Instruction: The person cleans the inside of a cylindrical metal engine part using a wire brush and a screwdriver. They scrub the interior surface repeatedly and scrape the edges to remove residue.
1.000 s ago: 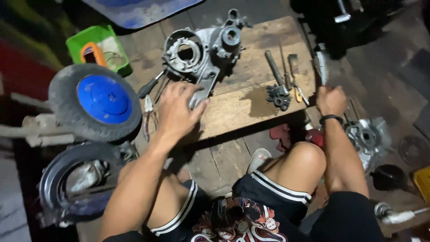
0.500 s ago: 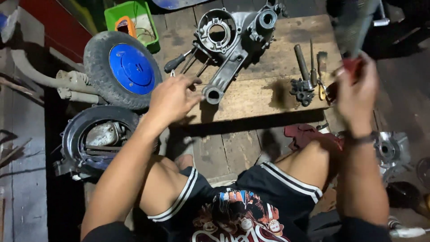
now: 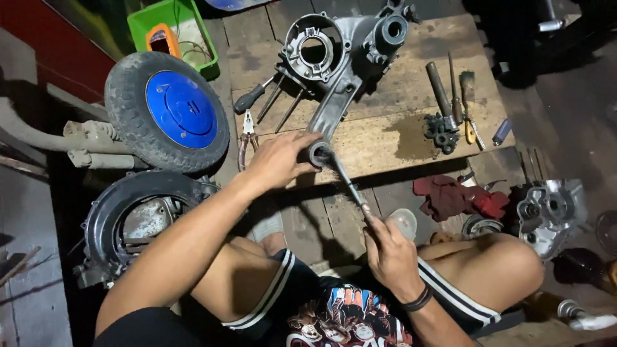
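Now that our right hand has come back from the far tools, it grips a thin metal brush, bristles on the near boss of the grey cast engine casing on the stained wooden board; scrubbing seems underway. Our left hand closes around that boss, right of the blue-hubbed rubber wheel.

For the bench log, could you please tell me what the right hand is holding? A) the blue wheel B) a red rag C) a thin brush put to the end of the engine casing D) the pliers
C: the right hand grips a thin brush whose tip meets the ring end of the engine casing, steadied by the left hand.
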